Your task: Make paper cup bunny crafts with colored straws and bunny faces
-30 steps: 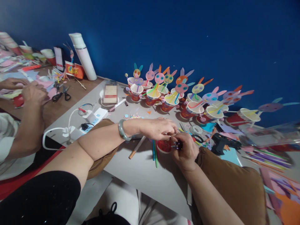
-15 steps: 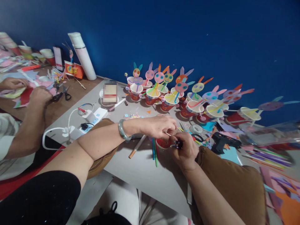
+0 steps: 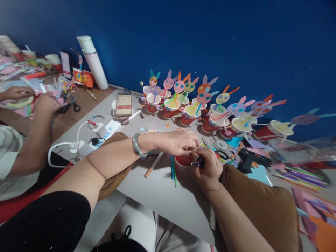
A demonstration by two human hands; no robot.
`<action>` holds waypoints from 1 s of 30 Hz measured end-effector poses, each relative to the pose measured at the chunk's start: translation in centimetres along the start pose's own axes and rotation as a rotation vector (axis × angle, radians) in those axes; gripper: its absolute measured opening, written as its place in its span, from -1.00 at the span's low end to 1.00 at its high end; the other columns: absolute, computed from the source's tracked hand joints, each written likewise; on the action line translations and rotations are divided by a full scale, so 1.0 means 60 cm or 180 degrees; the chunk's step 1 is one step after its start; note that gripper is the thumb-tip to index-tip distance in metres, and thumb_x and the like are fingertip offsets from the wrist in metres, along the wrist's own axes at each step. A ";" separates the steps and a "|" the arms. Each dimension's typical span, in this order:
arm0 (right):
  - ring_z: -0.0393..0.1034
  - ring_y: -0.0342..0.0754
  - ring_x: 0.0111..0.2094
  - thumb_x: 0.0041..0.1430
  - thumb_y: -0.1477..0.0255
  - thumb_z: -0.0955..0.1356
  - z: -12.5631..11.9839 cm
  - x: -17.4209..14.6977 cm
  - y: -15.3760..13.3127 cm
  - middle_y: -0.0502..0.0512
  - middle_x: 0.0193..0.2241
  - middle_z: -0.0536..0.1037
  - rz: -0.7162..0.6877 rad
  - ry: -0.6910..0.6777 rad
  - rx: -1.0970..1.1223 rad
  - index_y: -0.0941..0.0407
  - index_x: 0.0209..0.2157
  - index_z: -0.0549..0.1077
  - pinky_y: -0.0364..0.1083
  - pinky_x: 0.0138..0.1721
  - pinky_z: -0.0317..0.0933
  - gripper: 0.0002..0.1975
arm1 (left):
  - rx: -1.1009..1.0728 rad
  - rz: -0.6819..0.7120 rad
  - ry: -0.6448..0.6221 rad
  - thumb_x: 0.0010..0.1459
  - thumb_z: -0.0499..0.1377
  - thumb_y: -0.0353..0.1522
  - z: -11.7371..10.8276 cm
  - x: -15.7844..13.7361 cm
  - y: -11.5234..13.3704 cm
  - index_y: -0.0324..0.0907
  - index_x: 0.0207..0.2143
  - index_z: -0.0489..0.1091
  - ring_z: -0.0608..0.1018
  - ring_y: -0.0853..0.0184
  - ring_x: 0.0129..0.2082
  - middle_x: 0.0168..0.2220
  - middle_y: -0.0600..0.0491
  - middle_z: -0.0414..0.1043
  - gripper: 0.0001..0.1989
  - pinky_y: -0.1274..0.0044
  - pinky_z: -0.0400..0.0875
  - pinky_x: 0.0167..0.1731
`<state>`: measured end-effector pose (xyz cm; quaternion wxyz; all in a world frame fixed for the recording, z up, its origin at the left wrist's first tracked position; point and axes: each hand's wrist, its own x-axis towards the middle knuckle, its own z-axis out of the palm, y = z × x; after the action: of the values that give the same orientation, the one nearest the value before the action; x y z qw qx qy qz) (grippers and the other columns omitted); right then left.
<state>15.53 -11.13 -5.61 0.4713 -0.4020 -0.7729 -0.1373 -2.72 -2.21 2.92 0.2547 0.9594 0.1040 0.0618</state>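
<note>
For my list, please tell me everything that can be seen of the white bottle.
The bottle is tall and cylindrical: a white body with a faint pinkish tint, a white top, and a thin dark ring between. It looks smooth, perhaps coated metal, and closed. It stands on the brown table by the blue wall, slanted in the picture. Whether it touches the orange thing beside it is unclear.

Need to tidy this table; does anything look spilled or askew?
Small paper scraps lie loose beyond the bangle, looking spilled. The rightmost rabbit-faced paper cup looks tipped, but lens distortion may explain that.
</note>
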 end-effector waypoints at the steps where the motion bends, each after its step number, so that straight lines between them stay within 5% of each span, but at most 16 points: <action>1: 0.48 -0.08 -0.38 0.23 0.60 0.34 0.000 0.000 0.000 0.01 -0.39 0.53 -0.0006 0.0010 -0.0002 0.05 -0.21 0.36 -0.11 -0.39 0.30 -0.83 | 0.0006 0.0004 -0.0007 0.31 0.15 -0.38 0.001 0.000 -0.001 -0.22 -0.30 0.46 0.47 0.12 0.17 0.12 -0.17 0.51 -0.87 0.27 0.19 0.24; 16: 0.43 -0.10 -0.43 0.23 0.61 0.32 -0.003 0.006 -0.003 -0.01 -0.41 0.50 0.0015 -0.0016 -0.0048 0.05 -0.24 0.34 -0.12 -0.43 0.23 -0.84 | 0.0047 -0.0186 0.0134 0.24 0.26 -0.28 -0.002 0.003 -0.002 -0.21 -0.47 0.37 0.49 0.13 0.09 0.04 -0.13 0.52 -0.74 0.30 0.23 0.14; 30: 0.52 -0.04 -0.34 0.21 0.61 0.32 -0.001 0.001 -0.001 0.03 -0.37 0.54 0.0072 -0.0094 0.0031 0.03 -0.19 0.36 -0.08 -0.37 0.34 -0.80 | 0.0021 0.0052 0.0124 0.28 0.19 -0.36 0.001 0.000 -0.004 -0.19 -0.38 0.48 0.45 0.15 0.12 0.08 -0.11 0.52 -0.84 0.28 0.16 0.19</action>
<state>15.51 -11.18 -5.53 0.4634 -0.4104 -0.7758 -0.1222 -2.75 -2.04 2.72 0.2490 0.9597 0.1014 0.0822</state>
